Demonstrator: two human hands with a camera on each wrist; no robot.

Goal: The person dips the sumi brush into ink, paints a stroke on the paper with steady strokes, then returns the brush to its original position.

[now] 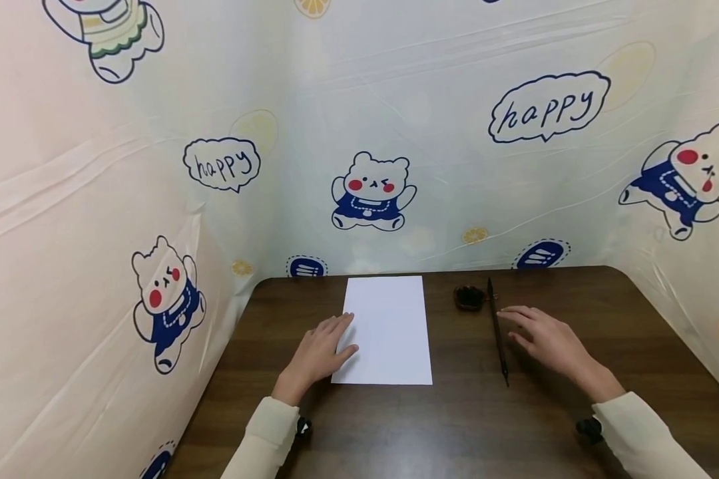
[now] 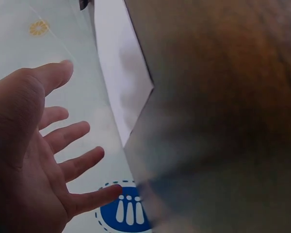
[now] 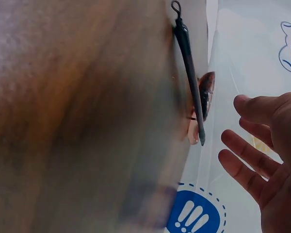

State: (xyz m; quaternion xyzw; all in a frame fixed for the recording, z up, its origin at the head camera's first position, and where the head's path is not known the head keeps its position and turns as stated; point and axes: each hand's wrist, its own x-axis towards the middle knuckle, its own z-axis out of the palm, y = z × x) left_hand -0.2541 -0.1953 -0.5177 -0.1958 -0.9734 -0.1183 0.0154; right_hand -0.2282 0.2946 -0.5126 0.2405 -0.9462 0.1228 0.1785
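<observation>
A white sheet of paper (image 1: 389, 332) lies upright on the dark wooden table. My left hand (image 1: 319, 351) is at its left edge, fingers loosely spread; in the left wrist view, that hand (image 2: 43, 150) appears raised above the table, holding nothing. To the right lies a dark calligraphy brush (image 1: 498, 339), with a hanging loop at its near end, also visible in the right wrist view as a slim brush (image 3: 190, 73). Beside its far end sits a small dark ink dish (image 1: 469, 299). Just right of the brush, my right hand (image 1: 548, 339) hovers with relaxed fingers and grips nothing.
The wooden table (image 1: 395, 426) has rounded far corners. A pale curtain (image 1: 443, 193) printed with bears and "happy" bubbles encloses it at the back and both sides. Dark wrist cameras sit under both cuffs.
</observation>
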